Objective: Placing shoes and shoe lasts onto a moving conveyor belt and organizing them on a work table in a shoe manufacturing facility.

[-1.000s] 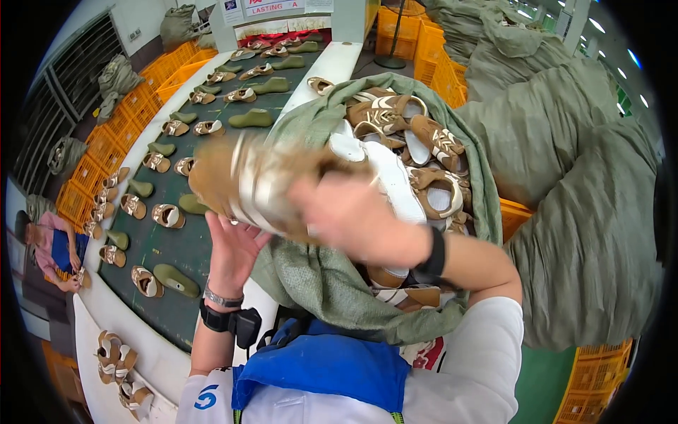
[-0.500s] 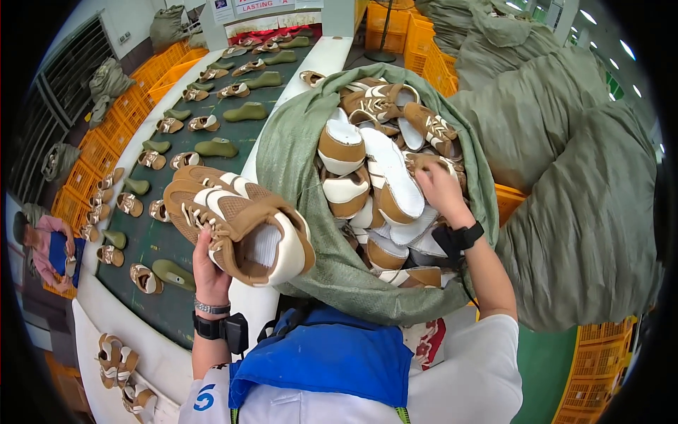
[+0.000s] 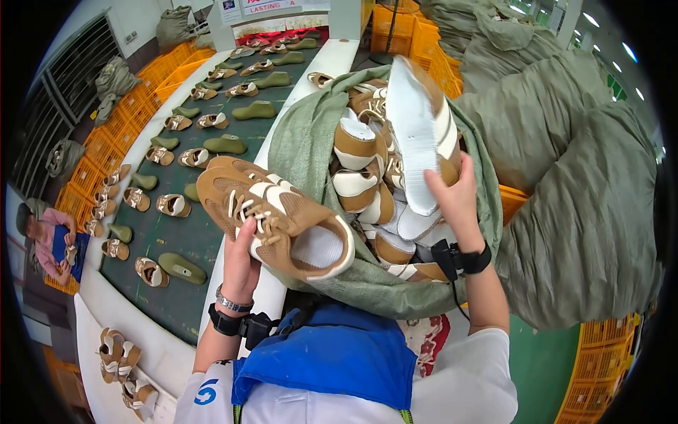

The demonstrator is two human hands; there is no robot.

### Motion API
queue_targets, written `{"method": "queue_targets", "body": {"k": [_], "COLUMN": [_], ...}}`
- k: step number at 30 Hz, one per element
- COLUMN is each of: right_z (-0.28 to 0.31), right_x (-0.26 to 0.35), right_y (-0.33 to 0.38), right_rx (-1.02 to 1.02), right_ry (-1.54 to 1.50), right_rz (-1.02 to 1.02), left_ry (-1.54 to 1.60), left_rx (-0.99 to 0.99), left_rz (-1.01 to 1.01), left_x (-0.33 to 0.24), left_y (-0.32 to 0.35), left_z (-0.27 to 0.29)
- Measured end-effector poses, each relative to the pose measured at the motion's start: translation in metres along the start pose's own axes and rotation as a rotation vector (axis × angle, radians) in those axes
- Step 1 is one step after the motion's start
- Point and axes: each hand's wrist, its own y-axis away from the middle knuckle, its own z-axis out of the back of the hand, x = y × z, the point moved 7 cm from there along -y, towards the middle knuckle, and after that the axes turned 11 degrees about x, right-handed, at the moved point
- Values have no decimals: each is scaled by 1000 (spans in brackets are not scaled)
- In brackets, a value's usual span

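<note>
My left hand (image 3: 242,261) is closed round brown mesh shoe uppers (image 3: 282,208) with white stripes and laces, one behind the other, their openings toward me. They hang over the left rim of a green woven sack (image 3: 304,148). Over the sack my right hand (image 3: 455,194) grips another brown and white shoe upper (image 3: 415,134) by its lower end. Its flat white underside faces me, and my thumb presses on it. Beneath, several loose shoe uppers (image 3: 355,145) fill the sack, some with white undersides up.
On the left, a dark green conveyor belt (image 3: 169,233) carries shoe uppers and green shoe lasts (image 3: 182,268). Shoe uppers (image 3: 113,353) lie on a white ledge at lower left. Full sacks (image 3: 572,219) and orange crates (image 3: 600,360) stand right. A seated person (image 3: 53,240) works at far left.
My right hand has lifted a shoe upper out of the pile, with its white underside turned toward me. My left hand has moved right and tilted its shoe uppers.
</note>
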Motion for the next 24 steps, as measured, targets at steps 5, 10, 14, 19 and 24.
{"method": "queue_targets", "body": {"k": [5, 10, 14, 19, 24], "right_z": [-125, -178, -182, -114, -136], "right_x": [103, 102, 111, 51, -112], "right_y": [72, 111, 111, -57, -118], "right_rx": [224, 431, 557, 203, 524], "right_ry": [856, 814, 678, -233, -389], "right_rz": [829, 1144, 1235, 218, -400], "left_ry": [189, 20, 45, 307, 255], "left_rx": [98, 77, -75, -86, -87], "left_rz": [11, -21, 3, 20, 59], "left_x": [11, 5, 17, 24, 24], "left_y": [2, 14, 6, 3, 17], "left_z": [-11, -14, 7, 43, 48]}}
